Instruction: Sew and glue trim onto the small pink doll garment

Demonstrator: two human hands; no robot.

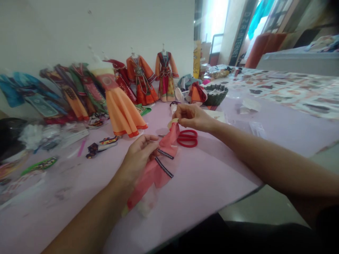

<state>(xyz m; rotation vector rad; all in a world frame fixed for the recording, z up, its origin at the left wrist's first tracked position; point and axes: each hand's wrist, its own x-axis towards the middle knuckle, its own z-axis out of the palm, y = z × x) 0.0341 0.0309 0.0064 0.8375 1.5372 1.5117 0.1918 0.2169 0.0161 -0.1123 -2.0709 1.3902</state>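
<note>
A small pink doll garment (168, 139) with dark, white-dotted trim bands stretches between my two hands above the table. My left hand (144, 150) pinches its middle, near the trim bands. At the far end, the fingers of my right hand (192, 118) are closed on its pale yellow edge. The rest of the pink cloth hangs toward the near side and lies partly behind my left forearm. Just beyond the garment lie scissors (188, 138) with red handles, their blades mostly covered by the cloth.
An orange doll dress (123, 109) stands on a form beyond my left hand. Several other costumed forms, including one in orange and red (141, 79), line the wall. A dark woven basket (215, 94) sits at the back right. Fabric scraps and plastic bags (39, 135) lie at left.
</note>
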